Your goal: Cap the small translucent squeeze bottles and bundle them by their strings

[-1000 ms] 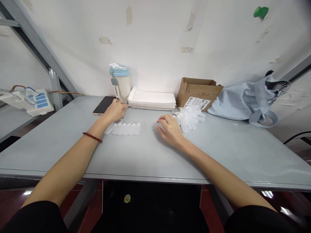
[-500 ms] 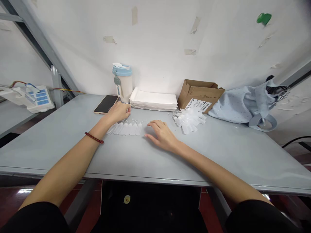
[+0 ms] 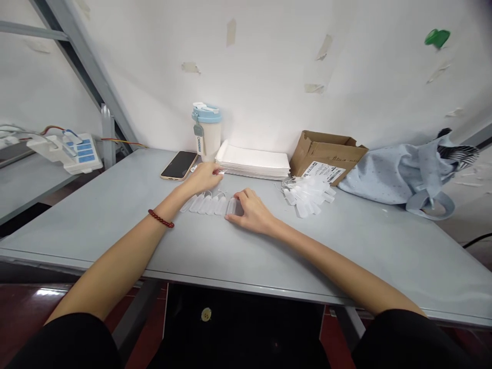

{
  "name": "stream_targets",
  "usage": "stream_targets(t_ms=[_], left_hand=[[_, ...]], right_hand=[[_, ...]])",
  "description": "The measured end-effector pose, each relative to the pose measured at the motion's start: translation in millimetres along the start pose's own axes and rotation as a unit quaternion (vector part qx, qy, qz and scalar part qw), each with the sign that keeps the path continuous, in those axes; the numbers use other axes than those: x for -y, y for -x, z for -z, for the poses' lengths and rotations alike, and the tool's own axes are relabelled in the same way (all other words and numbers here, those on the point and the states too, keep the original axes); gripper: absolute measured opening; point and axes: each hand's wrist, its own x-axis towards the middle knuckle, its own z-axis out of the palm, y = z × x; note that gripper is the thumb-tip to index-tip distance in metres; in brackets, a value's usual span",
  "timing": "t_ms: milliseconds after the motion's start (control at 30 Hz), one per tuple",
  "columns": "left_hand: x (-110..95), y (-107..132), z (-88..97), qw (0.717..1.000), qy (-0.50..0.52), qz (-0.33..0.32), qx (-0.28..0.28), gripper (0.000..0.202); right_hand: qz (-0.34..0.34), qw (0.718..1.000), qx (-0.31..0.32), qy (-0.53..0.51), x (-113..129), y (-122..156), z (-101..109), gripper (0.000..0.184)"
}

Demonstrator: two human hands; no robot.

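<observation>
Several translucent plastic tags (image 3: 203, 204) with thin strings lie side by side in a row on the grey table. My right hand (image 3: 252, 211) has its thumb and fingers around the two ends of the rightmost tag (image 3: 231, 206). Beyond the row, my left hand (image 3: 204, 177) is pinched closed near the paper stack. A small white bit shows at its fingertips, too small to name. A white rounded end (image 3: 193, 168) sticks out behind this hand, mostly hidden. To the right of my right hand is a loose pile of similar tags (image 3: 307, 196).
A phone (image 3: 179, 165), a blue-lidded cup (image 3: 207, 133) and a stack of white paper (image 3: 253, 160) stand along the back. Farther right are an open cardboard box (image 3: 326, 154) and a light-blue cloth bag (image 3: 384, 171). A white power strip (image 3: 82, 154) is at the left.
My right hand has moved left and closed around the rightmost tag. My left hand has shifted slightly toward the paper stack, with a white bit now at its fingertips. The whole view has shifted.
</observation>
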Motion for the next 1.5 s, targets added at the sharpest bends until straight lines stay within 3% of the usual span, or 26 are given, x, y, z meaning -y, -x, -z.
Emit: stream_targets(t_ms=[100, 233, 333, 500, 733, 1233, 1500], left_hand=[[-17, 8, 4.0, 0.984, 0.177, 0.019, 0.027, 0.029], [-47, 22, 3.5, 0.911, 0.394, 0.052, 0.111, 0.034], [-64, 29, -4.2, 0.871, 0.471, 0.05, 0.132, 0.031], [-76, 34, -18.1, 0.842, 0.526, 0.027, 0.115, 0.024], [-81, 40, -18.3, 0.843, 0.534, -0.001, 0.067, 0.024], [-91, 47, -17.1, 0.886, 0.458, 0.044, 0.058, 0.028], [-86, 46, -20.5, 0.859, 0.498, 0.062, 0.099, 0.027]], right_hand=[[0.009, 0.999, -0.026, -0.03, -10, 14, 11, 0.044], [0.012, 0.994, -0.068, -0.084, -25, 33, 26, 0.048], [0.006, 0.987, -0.103, -0.125, -31, 42, 31, 0.055], [0.006, 0.974, -0.114, -0.195, -24, 46, 32, 0.058], [0.018, 0.971, -0.143, -0.192, -20, 44, 30, 0.03], [0.022, 0.968, -0.21, -0.138, -26, 43, 24, 0.016], [0.007, 0.979, -0.175, -0.109, -21, 44, 28, 0.018]])
